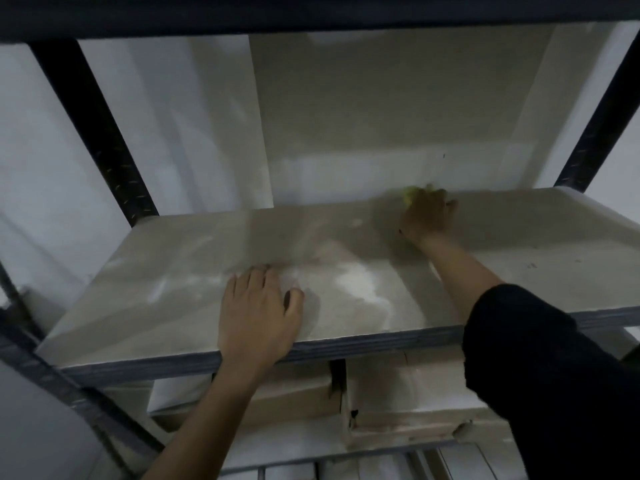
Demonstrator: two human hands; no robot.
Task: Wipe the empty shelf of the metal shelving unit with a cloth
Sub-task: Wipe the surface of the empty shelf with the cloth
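The empty shelf (166, 271) is a pale grey board in a dark metal frame, with dusty white smears near its middle. My right hand (427, 214) reaches to the back of the shelf, right of centre, and presses down on a yellow-green cloth (410, 194); only a small part of the cloth shows past my fingers. My left hand (258, 313) lies flat on the shelf near its front edge, fingers spread, holding nothing.
Dark metal uprights (93, 133) stand at the back left and back right (599, 126). Another shelf beam (311, 12) runs overhead. Cardboard boxes (398, 403) sit on the level below. A pale wall (381, 116) is behind the unit.
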